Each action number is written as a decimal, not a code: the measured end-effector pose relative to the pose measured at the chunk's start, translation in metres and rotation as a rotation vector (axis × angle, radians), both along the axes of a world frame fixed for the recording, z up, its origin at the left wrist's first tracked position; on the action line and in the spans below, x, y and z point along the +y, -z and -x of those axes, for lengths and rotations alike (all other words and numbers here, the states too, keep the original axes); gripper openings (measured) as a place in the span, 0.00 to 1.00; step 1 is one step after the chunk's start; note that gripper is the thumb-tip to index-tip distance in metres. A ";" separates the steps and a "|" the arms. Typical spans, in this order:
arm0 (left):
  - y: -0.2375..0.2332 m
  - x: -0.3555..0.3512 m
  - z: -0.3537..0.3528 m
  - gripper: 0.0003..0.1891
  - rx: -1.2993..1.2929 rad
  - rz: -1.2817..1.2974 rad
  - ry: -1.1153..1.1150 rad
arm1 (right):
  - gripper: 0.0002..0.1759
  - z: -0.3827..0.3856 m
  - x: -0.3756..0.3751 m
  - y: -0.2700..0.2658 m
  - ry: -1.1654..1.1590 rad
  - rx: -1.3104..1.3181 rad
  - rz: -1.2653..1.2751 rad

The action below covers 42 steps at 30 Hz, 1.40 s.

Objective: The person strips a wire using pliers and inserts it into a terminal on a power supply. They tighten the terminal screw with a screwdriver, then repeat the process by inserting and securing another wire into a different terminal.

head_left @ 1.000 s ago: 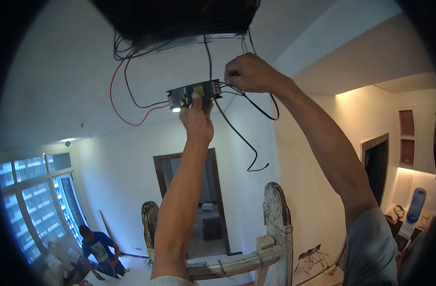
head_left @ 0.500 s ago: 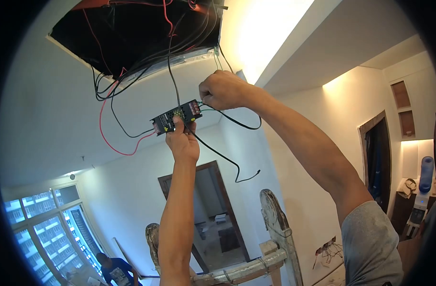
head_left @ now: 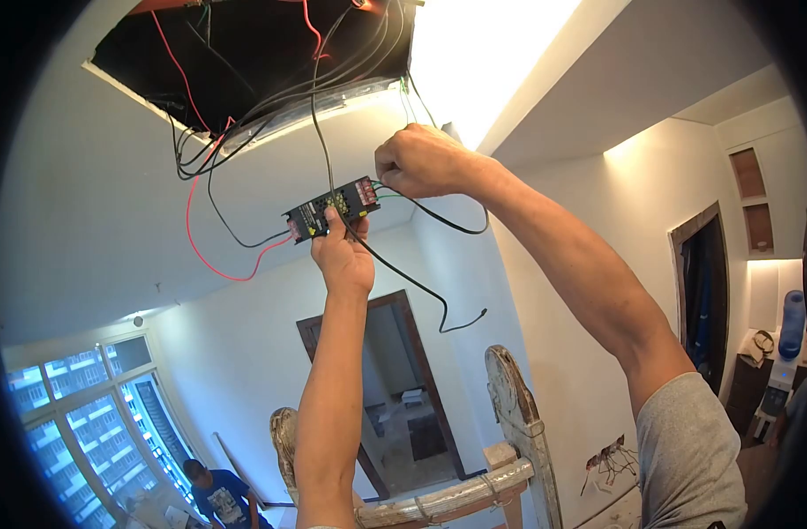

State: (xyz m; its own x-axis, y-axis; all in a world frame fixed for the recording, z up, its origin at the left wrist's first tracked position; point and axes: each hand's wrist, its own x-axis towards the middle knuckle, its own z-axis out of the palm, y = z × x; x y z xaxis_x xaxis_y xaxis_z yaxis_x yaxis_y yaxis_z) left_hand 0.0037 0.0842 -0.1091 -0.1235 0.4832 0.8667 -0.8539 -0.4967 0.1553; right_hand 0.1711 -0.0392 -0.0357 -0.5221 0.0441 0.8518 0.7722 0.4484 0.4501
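Steady that black oblong metal box (head_left: 312, 217), left hand (head_left: 343, 263) clamped round its lower edge; right hand (head_left: 423, 161), curled at two o'clock, hides any grip.

The left arm (head_left: 331, 388) rises nearly upright, the left hand (head_left: 343, 262) gripping with its thumb nearest. The right arm (head_left: 580, 260) slants up and inward; the right hand (head_left: 421, 162) has curled fingers.

Present are two bare hands (head_left: 343, 260) (head_left: 425, 160), one black rectangular perforated box (head_left: 351, 202), one rectangular ceiling opening (head_left: 276, 53), one worn wooden ladder (head_left: 452, 502) and two brown-framed doorways (head_left: 390, 361) (head_left: 705, 291).
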 end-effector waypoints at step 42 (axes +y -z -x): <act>-0.002 0.026 0.002 0.18 0.002 -0.015 0.059 | 0.07 -0.003 0.005 0.010 0.101 0.049 -0.007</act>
